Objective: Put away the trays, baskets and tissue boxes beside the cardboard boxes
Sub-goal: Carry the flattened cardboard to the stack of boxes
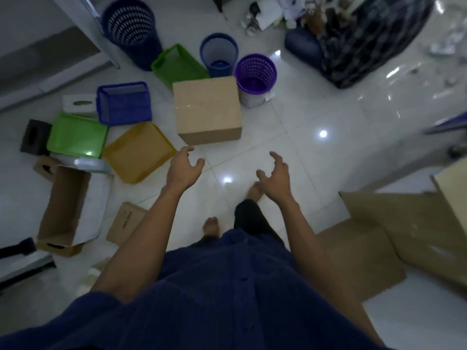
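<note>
Both hands are spread and empty, and the left hand [184, 168] is nearer than the right hand [274, 174] to the yellow tray [137, 152], lying just left of it.

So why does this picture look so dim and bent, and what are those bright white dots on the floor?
Head view: the room is dim, so colours look muted. The white dots are lamp glare on the glossy floor tiles. The wide-angle lens curves the edges; the cardboard sheets at right and the clutter at the top look smeared. The centre stays sharper: closed cardboard box, both open hands, left hand, right hand.
</note>
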